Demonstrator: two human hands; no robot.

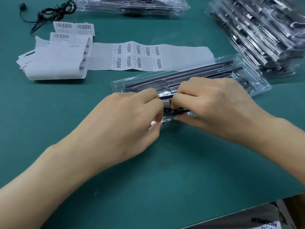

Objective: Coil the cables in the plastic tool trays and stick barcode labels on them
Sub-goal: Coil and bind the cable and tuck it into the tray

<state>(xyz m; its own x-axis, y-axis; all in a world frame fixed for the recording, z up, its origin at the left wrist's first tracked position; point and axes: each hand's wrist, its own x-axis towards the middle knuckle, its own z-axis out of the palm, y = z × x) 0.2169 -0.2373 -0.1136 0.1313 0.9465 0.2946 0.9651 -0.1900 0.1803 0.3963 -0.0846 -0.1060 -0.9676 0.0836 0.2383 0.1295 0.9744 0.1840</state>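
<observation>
A clear plastic tool tray (214, 71) with long dark tools lies at the middle of the green table. My left hand (132, 116) and my right hand (211, 103) meet over its near edge, fingers curled, pinching a black cable with a metal USB plug (167, 104) between them. Most of the cable is hidden under my fingers. A long strip of barcode labels (137, 55) lies just behind the tray, running from a folded pile of label backing (54, 61) on the left.
A stack of filled clear trays (257, 33) stands at the right, another stack (132, 4) at the back. A loose black cable (49, 12) lies at the back left. A printed bag (264, 219) sits at the bottom right table edge.
</observation>
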